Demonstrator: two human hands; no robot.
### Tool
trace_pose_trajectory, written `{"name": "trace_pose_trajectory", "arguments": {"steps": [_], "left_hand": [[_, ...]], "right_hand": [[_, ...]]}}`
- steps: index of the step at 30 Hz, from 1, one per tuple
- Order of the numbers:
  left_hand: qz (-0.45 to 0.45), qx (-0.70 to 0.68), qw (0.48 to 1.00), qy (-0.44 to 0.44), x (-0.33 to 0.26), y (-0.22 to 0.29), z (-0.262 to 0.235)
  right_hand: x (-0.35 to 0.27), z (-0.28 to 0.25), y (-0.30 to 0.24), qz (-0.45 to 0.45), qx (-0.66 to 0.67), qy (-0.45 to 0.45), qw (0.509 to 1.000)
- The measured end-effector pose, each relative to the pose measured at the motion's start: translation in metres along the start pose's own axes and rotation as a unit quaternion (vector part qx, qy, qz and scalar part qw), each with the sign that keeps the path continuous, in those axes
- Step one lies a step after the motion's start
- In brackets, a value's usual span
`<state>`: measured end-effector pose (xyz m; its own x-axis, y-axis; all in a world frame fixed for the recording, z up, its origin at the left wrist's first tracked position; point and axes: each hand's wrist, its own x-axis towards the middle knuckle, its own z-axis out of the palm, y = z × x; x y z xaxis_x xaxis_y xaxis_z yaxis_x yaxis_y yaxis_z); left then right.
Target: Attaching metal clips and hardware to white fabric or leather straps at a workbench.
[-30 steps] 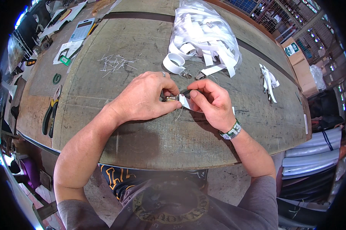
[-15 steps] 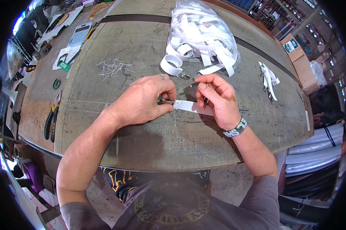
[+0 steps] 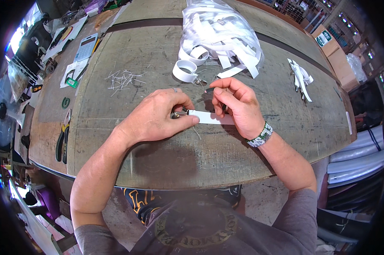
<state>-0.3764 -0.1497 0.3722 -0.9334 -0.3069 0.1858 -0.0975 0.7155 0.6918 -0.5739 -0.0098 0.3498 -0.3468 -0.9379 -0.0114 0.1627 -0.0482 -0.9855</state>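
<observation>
My left hand [image 3: 158, 117] pinches a small metal clip [image 3: 178, 114] fixed to one end of a flat white strap [image 3: 209, 117]. My right hand [image 3: 236, 106] holds the strap's other end, keeping it stretched low over the worn table [image 3: 166, 161]. A beaded band sits on my right wrist. A ring shows on my left hand.
A clear bag of white straps [image 3: 219, 34] lies at the back, with a curled strap [image 3: 185, 70] in front of it. Thin metal pins [image 3: 124, 78] are scattered on the left. Finished straps [image 3: 300, 76] lie at right. Pliers [image 3: 62, 138] and a calculator [image 3: 85, 46] sit far left.
My hands have drawn apart, pulling the white strap out flat between them. The left hand still pinches the clip end.
</observation>
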Motion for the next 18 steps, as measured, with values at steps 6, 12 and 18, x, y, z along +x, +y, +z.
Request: {"name": "trace_pose_trajectory", "arguments": {"steps": [6,12,18], "left_hand": [[-0.099,0.035,0.992,0.065,0.011,0.003,0.014],[-0.139,0.126,0.951,0.246,0.004,-0.027,-0.004],[-0.035,0.056,0.984,0.165,-0.002,-0.002,-0.019]], "right_hand": [[0.001,0.001,0.004,-0.006,0.019,-0.004,1.0],[-0.001,0.002,0.004,-0.013,0.025,-0.01,1.0],[-0.001,0.0,0.006,-0.009,0.03,-0.012,0.999]]}}
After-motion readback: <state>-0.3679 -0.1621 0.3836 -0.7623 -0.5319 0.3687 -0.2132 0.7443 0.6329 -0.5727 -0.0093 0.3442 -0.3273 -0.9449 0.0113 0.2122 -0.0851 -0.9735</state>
